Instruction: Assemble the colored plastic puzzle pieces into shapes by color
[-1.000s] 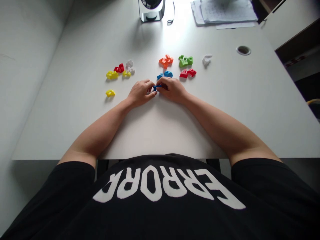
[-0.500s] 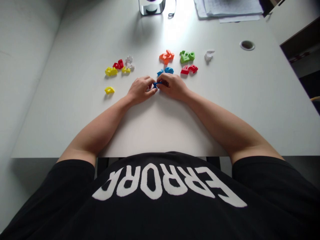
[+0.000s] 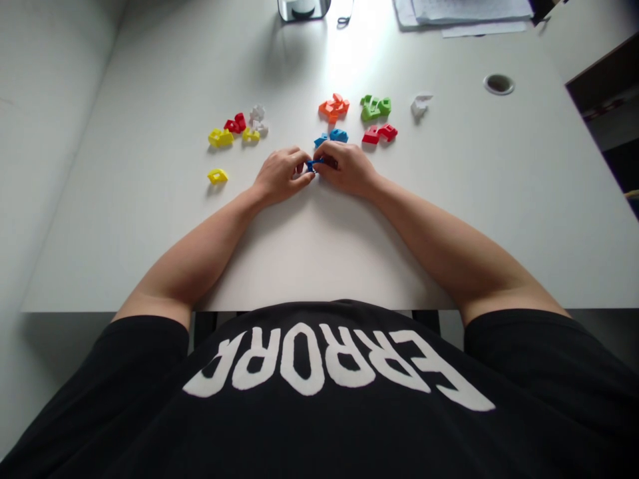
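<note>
Between my fingertips is a small dark blue plastic piece (image 3: 310, 165), partly covered by the fingers. My left hand (image 3: 283, 174) grips its left side with thumb and fingers. From the other side my right hand (image 3: 345, 167) pinches it, its fingers curled over. Just beyond the right fingers lie lighter blue pieces (image 3: 339, 136), one partly hidden by the hand. Orange pieces (image 3: 334, 108) sit behind those, with green pieces (image 3: 375, 107) and red pieces (image 3: 379, 134) to their right.
On the left of the white table (image 3: 319, 253) are yellow pieces (image 3: 220, 138), red pieces (image 3: 235, 123), white pieces (image 3: 258, 120) and a lone yellow piece (image 3: 217, 176). A white piece (image 3: 421, 104) lies right. Papers (image 3: 469, 12), a metal-framed object (image 3: 304, 18) and a cable hole (image 3: 498, 84) are farther back.
The camera view has shifted slightly, so the table's far items sit a little higher. Both hands keep hold of the dark blue piece, with hardly any visible movement.
</note>
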`<state>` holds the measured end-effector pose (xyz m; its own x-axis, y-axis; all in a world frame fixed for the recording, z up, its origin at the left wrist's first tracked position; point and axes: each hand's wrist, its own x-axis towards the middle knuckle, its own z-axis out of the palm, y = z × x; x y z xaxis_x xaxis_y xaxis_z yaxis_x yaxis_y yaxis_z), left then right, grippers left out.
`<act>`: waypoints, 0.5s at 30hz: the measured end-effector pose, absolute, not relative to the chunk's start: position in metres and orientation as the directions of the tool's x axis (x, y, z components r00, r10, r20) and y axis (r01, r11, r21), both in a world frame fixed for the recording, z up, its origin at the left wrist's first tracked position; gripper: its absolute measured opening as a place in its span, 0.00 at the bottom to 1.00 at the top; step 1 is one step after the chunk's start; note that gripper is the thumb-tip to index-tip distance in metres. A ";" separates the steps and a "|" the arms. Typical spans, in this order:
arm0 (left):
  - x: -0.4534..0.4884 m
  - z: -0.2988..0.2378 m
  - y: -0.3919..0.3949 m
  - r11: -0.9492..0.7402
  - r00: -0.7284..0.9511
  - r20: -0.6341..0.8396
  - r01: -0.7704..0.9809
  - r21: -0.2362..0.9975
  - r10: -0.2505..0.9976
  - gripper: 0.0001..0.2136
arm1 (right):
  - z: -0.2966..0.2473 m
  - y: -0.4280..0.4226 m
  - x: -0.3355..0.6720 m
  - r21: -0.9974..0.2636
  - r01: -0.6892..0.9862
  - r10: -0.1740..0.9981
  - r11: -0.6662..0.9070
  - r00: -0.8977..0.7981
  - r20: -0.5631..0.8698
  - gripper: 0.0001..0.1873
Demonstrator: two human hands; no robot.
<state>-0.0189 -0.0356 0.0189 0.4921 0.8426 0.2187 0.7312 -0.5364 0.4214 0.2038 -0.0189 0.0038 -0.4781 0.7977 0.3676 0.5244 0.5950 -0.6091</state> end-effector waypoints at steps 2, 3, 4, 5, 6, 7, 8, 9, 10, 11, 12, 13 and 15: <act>-0.019 0.019 -0.036 -0.534 0.491 0.216 0.733 0.420 0.844 0.05 | 0.003 -0.019 0.204 -0.612 0.521 0.798 0.595 -0.477 0.369 0.13; -0.019 0.019 -0.036 -0.533 0.491 0.214 0.734 0.420 0.845 0.05 | 0.003 -0.019 0.204 -0.613 0.520 0.798 0.594 -0.477 0.369 0.13; -0.019 0.019 -0.036 -0.532 0.490 0.212 0.735 0.420 0.845 0.05 | 0.003 -0.019 0.204 -0.614 0.521 0.798 0.593 -0.478 0.367 0.14; -0.018 0.019 -0.036 -0.531 0.490 0.211 0.735 0.422 0.846 0.05 | 0.004 -0.019 0.204 -0.613 0.523 0.800 0.592 -0.477 0.364 0.14; -0.018 0.020 -0.036 -0.530 0.489 0.211 0.735 0.423 0.847 0.05 | 0.004 -0.019 0.204 -0.613 0.528 0.802 0.588 -0.477 0.359 0.14; -0.018 0.020 -0.036 -0.528 0.488 0.210 0.734 0.426 0.847 0.05 | 0.005 -0.019 0.204 -0.612 0.533 0.805 0.584 -0.477 0.353 0.14; -0.018 0.020 -0.036 -0.527 0.487 0.208 0.734 0.430 0.848 0.05 | 0.006 -0.020 0.204 -0.612 0.539 0.809 0.579 -0.476 0.346 0.14; -0.018 0.021 -0.036 -0.524 0.485 0.207 0.733 0.433 0.849 0.05 | 0.007 -0.020 0.203 -0.612 0.545 0.812 0.574 -0.474 0.340 0.14; -0.018 0.021 -0.036 -0.522 0.484 0.205 0.732 0.437 0.851 0.05 | 0.008 -0.021 0.203 -0.612 0.550 0.816 0.569 -0.472 0.334 0.14; -0.018 0.021 -0.037 -0.521 0.483 0.204 0.731 0.440 0.851 0.05 | 0.009 -0.021 0.203 -0.612 0.553 0.818 0.566 -0.471 0.331 0.14; -0.018 0.021 -0.037 -0.520 0.483 0.204 0.730 0.443 0.852 0.05 | 0.009 -0.022 0.203 -0.612 0.554 0.819 0.564 -0.470 0.329 0.15; -0.018 0.021 -0.037 -0.520 0.483 0.204 0.729 0.444 0.852 0.05 | 0.010 -0.022 0.203 -0.612 0.554 0.819 0.564 -0.470 0.329 0.15; -0.018 0.021 -0.037 -0.519 0.481 0.207 0.729 0.446 0.852 0.05 | 0.010 -0.022 0.203 -0.612 0.550 0.816 0.568 -0.471 0.334 0.15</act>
